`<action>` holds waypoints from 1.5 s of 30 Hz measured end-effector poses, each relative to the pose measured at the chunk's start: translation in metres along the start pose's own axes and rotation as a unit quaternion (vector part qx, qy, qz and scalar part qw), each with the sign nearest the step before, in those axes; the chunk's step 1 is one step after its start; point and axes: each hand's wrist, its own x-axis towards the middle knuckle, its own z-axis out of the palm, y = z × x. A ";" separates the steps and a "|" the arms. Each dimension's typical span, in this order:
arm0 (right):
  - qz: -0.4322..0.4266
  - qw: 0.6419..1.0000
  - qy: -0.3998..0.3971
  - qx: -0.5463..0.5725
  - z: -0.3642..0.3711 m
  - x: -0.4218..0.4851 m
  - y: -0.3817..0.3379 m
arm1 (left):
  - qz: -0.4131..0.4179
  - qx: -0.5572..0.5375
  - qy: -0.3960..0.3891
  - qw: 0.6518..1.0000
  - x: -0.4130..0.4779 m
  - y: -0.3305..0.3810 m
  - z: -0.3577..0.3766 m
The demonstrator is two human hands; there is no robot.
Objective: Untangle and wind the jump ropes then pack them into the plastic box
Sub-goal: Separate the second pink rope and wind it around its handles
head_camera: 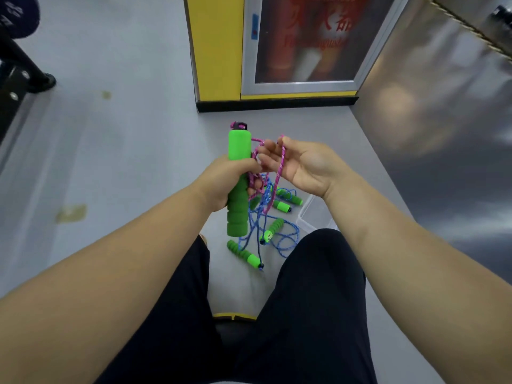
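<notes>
My left hand (227,181) grips a green foam jump-rope handle (238,151) upright at mid-frame. From the handle's top a pink braided cord (280,164) loops to the right, and my right hand (302,164) pinches it between its fingertips. Below the hands, on the grey floor, lies a tangle of blue cord (273,239) with several more green handles (273,227). A clear plastic box (315,217) stands on the floor to the right of the tangle, partly hidden by my right forearm and knee.
My legs in black trousers (304,314) fill the lower frame on either side of the tangle. Ahead stands a yellow-framed cabinet (219,51) with a glass door. A metal wall (443,134) runs along the right. Dark equipment (19,65) sits at the far left.
</notes>
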 end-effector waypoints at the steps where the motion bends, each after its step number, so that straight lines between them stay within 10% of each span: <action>1: -0.016 1.000 0.004 0.021 0.000 0.001 0.001 | -0.005 0.013 -0.014 1.000 -0.002 0.003 0.001; 11: -0.067 0.974 0.114 -0.181 -0.030 0.001 0.015 | 0.067 -0.001 0.005 0.998 -0.009 0.032 -0.001; 15: -0.044 0.911 0.152 -0.381 -0.056 0.004 0.039 | 0.076 0.052 -0.024 0.995 -0.014 0.045 0.006; 21: -0.004 0.868 0.076 -0.491 -0.057 0.017 0.057 | 0.057 0.067 -0.076 0.993 -0.022 0.055 0.013; 26: -0.027 0.795 0.000 -0.606 -0.049 0.020 0.050 | 0.052 0.068 -0.058 0.995 -0.026 0.060 -0.001; 32: -0.083 0.702 0.147 -0.692 -0.075 0.022 0.030 | 0.021 0.201 0.042 0.978 -0.024 0.049 -0.040; 35: -0.032 0.607 0.160 -0.778 -0.088 0.017 0.024 | 0.023 0.197 0.059 0.978 -0.024 0.041 -0.045; 45: -0.018 0.466 0.171 -0.868 -0.084 0.006 -0.008 | 0.040 0.245 0.165 0.954 -0.004 0.030 -0.032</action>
